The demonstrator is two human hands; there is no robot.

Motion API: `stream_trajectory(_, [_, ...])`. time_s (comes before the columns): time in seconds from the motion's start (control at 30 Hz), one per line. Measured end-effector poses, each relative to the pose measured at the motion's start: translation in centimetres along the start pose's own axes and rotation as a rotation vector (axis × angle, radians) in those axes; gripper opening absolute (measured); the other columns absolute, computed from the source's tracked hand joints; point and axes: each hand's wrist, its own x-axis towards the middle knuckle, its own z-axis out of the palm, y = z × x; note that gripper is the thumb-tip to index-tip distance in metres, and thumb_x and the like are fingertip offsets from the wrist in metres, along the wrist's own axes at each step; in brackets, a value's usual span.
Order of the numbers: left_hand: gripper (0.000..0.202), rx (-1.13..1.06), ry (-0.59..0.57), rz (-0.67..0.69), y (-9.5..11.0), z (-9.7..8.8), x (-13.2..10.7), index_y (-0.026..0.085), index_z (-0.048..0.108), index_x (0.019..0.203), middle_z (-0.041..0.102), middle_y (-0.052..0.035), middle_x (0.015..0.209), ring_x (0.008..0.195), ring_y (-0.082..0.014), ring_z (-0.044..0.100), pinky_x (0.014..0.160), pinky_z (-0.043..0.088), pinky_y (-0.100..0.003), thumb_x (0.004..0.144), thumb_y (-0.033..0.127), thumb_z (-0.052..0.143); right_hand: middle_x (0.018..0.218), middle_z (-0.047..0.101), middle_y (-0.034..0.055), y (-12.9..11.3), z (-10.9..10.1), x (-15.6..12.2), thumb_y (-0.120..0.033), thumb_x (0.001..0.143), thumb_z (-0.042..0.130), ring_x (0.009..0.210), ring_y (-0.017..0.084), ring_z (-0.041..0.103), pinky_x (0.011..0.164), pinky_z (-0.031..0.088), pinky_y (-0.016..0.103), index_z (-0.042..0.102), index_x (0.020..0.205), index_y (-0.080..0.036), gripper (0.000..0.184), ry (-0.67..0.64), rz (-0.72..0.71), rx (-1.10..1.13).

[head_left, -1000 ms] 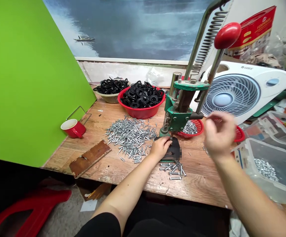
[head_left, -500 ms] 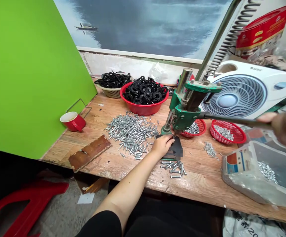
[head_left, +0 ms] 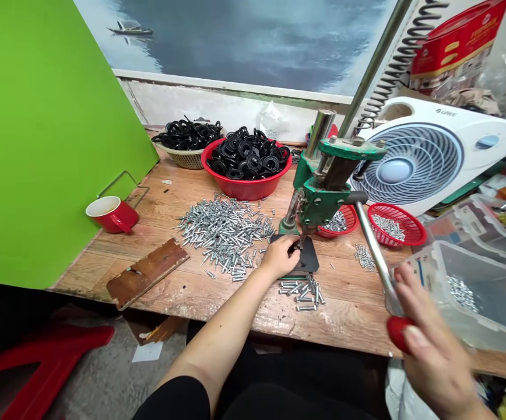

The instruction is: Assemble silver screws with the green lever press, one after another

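Note:
A green hand press (head_left: pixel 325 201) stands on the table, its ram over a dark base plate (head_left: pixel 309 256). My left hand (head_left: pixel 283 256) is at the plate under the ram, thumb and fingers closed on something too small to make out. My right hand (head_left: pixel 436 350), slightly blurred, is on the red-knobbed end of the press lever (head_left: pixel 373 248), with the knob between thumb and fingers. The lever slopes down toward me. Just in front of the plate lie several metal eye bolts (head_left: pixel 306 291). Left of the press spreads a big heap of similar bolts (head_left: pixel 227 230).
Behind the heap are a red basin (head_left: pixel 246 189) and a beige basket (head_left: pixel 187 158) of black rings. Red baskets (head_left: pixel 397 224) of small metal parts, a clear bin (head_left: pixel 458 315) and a fan (head_left: pixel 397 169) stand right. A red mug (head_left: pixel 113 216) and wooden board (head_left: pixel 148 273) lie left.
My right hand has swung the lever from nearly level on the right down toward me. My left hand stays at the press plate. The whole view has shifted slightly.

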Motion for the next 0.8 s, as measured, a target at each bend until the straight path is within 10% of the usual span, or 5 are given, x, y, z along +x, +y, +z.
stream_trajectory(0.13, [0.039,0.075,-0.048,-0.045,0.0,0.2,0.2,0.019,0.057,0.109,0.061,-0.0054,0.11,0.099,-0.0197,0.055,0.091,0.042,-0.031,0.072,0.014,0.049,0.141,0.023,0.0021,1.8,0.9,0.3,-0.03,0.081,0.041,0.131,0.023,0.02,0.107,0.022,0.046,0.016,0.139,-0.028,0.063,-0.203,0.196,0.001])
stream_trajectory(0.23, [0.037,0.12,-0.053,-0.063,0.1,0.4,0.5,0.02,0.058,0.107,0.062,-0.0049,0.107,0.097,-0.0202,0.056,0.088,0.043,-0.031,0.072,0.015,0.049,0.124,0.048,0.0105,1.7,0.9,3.1,-0.023,0.073,0.047,0.119,0.025,0.043,0.093,0.042,0.043,0.038,0.129,-0.023,0.057,-0.37,0.429,0.225])
stream_trajectory(0.43, [0.037,0.134,-0.068,-0.082,-0.1,0.6,0.7,0.022,0.058,0.105,0.064,-0.0037,0.101,0.093,-0.0203,0.057,0.085,0.044,-0.03,0.07,0.016,0.05,0.07,0.061,0.0052,0.7,3.9,6.6,-0.027,0.071,0.048,0.057,0.016,0.059,0.044,0.044,0.025,0.046,0.089,-0.019,0.02,-0.171,0.889,0.287])
stream_trajectory(0.8, [0.037,0.108,-0.064,-0.086,-0.8,0.4,0.9,0.022,0.06,0.103,0.065,-0.0031,0.1,0.089,-0.0196,0.059,0.083,0.046,-0.03,0.068,0.014,0.051,0.109,0.053,0.0104,7.4,11.8,7.3,-0.033,0.085,0.04,0.104,0.019,0.049,0.093,0.038,0.037,0.044,0.109,-0.017,0.029,0.18,0.293,0.013])
